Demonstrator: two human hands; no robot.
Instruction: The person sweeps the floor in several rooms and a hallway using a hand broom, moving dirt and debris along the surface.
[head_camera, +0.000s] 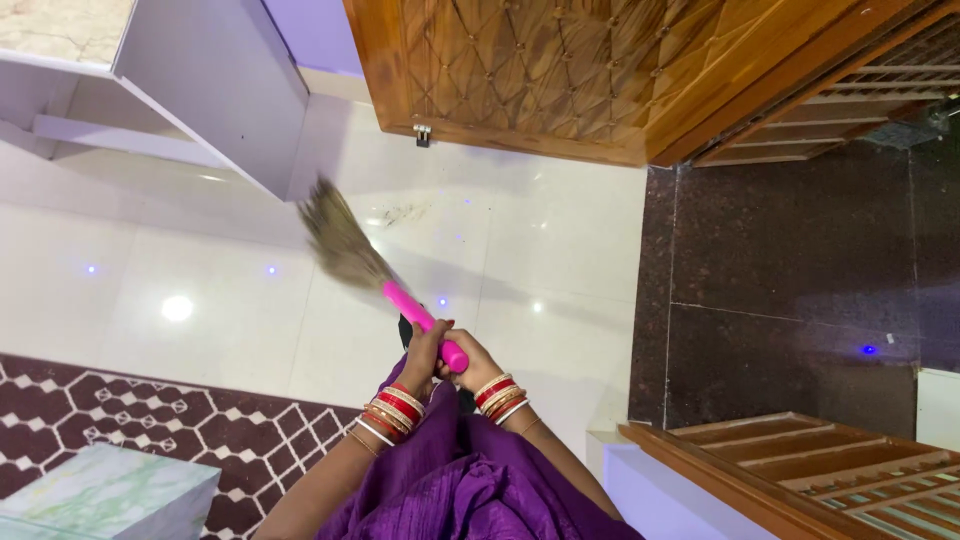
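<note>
L hand (425, 352): fist round pink plastic broom handle (424, 322), wrist bent.
R hand (472, 364): grips handle end.
Brush (340, 240): grass bristles over white tiled floor (560, 250).

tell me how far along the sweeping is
Done: the white tile floor shows no loose dirt I can make out. In hand: both the left hand and right hand grip the pink-handled broom, bristles near the cabinet. Left: faint scuffs before the wooden door.

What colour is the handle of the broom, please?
Bright pink; the broom handle shows best in the head view, gripped by the left hand and right hand.
</note>
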